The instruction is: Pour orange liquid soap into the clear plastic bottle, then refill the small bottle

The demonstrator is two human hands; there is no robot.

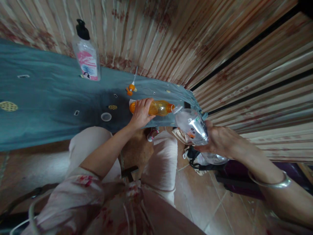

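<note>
My left hand [141, 112] is wrapped round an amber pump bottle [160, 107], tipped on its side with its open neck toward the right. My right hand [217, 139] grips a large clear plastic bottle [189, 122], tilted so that its mouth meets or nearly meets the amber neck; I cannot tell whether they touch. Any liquid passing between them is too small to make out. Behind the amber bottle, its orange pump head [131, 88] lies with its tube on the cloth. A round white lid [106, 117] lies to the left of my left hand.
A blue-green cloth [44, 98] covers the surface before me. On it stands a clear bottle with a black pump [88, 60] and pink label. Pleated curtains [151, 39] hang behind and to the right. Bags [195, 160] lie on the tiled floor [195, 199].
</note>
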